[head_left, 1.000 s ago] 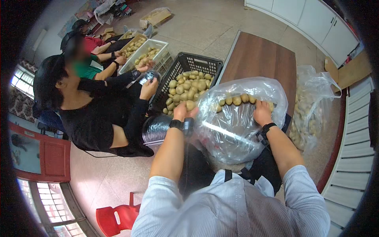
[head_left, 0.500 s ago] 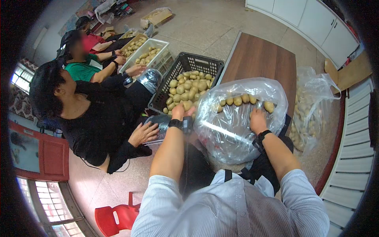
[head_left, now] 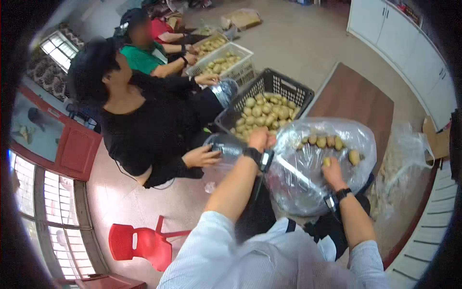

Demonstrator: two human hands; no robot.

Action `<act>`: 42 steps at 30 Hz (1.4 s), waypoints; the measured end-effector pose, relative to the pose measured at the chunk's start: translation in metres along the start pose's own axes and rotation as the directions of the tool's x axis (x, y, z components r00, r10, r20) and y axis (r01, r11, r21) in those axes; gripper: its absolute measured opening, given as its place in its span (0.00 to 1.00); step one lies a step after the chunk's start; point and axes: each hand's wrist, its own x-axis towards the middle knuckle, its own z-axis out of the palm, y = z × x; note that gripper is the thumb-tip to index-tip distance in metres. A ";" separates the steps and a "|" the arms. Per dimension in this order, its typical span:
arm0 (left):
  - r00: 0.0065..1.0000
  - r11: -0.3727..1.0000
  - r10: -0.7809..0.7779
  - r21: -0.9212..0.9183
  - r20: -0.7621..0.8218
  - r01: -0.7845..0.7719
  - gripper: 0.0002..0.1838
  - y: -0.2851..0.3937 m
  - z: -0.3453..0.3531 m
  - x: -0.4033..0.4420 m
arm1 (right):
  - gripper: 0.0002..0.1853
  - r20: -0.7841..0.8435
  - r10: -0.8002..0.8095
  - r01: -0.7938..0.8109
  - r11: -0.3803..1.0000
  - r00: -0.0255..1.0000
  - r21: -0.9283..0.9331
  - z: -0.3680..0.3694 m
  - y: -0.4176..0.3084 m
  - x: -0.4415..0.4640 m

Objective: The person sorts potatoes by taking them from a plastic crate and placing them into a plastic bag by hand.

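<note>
My right hand (head_left: 332,174) is over the clear plastic bag (head_left: 317,197), its fingers closed on a potato (head_left: 327,161). Just beyond, a curved row of potatoes (head_left: 321,141) lies on the plastic, with a larger potato (head_left: 354,157) at its right end. My left hand (head_left: 261,138) is at the near edge of a black crate (head_left: 288,83) heaped with potatoes (head_left: 264,111), close to the bag's left side. Its fingers look curled, but blur and the angle hide what is in them.
A brown table (head_left: 356,96) stands behind the bag, and a filled translucent sack (head_left: 402,164) is to the right. On the left sits a person in black (head_left: 154,125), one hand near mine. Beyond are a white crate (head_left: 236,72), other people and a red chair (head_left: 144,243).
The view has swung left, so the scene sits further right. My right hand has drawn back from the potato row toward me, a potato now showing in its fingers.
</note>
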 end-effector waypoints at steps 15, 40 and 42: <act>0.794 0.940 -0.241 0.337 0.557 0.049 0.25 0.010 0.049 -0.043 | 0.20 0.178 -0.322 0.244 0.902 0.930 0.355 0.027 -0.111 0.001; 0.993 0.989 0.119 0.091 -0.003 -0.118 0.16 0.001 -0.014 0.018 | 0.18 -0.229 0.111 -0.220 0.814 0.967 -0.538 -0.044 0.072 0.051; 0.953 0.910 0.295 0.286 0.060 -0.300 0.15 -0.031 -0.047 0.065 | 0.18 -0.218 0.030 -0.150 0.817 0.976 -0.557 -0.048 0.062 0.045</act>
